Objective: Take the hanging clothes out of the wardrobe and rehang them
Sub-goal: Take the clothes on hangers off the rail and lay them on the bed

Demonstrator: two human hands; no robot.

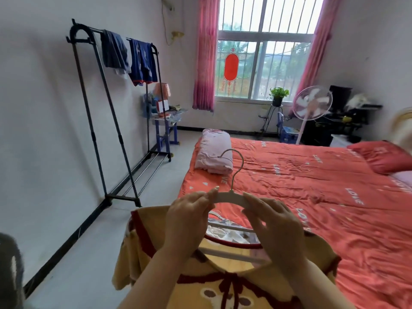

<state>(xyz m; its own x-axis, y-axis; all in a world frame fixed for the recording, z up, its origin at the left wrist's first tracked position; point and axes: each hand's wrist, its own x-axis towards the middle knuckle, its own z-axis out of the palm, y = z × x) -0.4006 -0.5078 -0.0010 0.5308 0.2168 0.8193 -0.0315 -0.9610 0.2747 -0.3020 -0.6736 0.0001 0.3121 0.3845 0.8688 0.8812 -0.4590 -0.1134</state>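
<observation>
We hold the white plastic hanger with the metal hook [230, 195] by its curved neck, out in front of us over the near edge of the bed with the orange-red printed cover [312, 186]. Our left hand [187, 217] pinches the left side of the neck between thumb and fingers; our right hand [274, 221] lies over the right side, fingers half curled, a looser grip. The yellow short-sleeved top with dark red trim and a bear print [214, 270] hangs from the hanger's shoulders, its collar seated around the arms.

The risks from here, as we judge them:
- The top sits loosely — if we tilt the hanger on the way, one shoulder may slide off and the garment drop to the floor.
- The hook points away and up; a turn of the neck in our fingers would leave it facing wrongly for the rail.
- The black metal clothes rack [107, 121] stands well apart by the left wall, with dark blue garments [129, 56] already draped on its top bar — crowding them could knock one down.
</observation>
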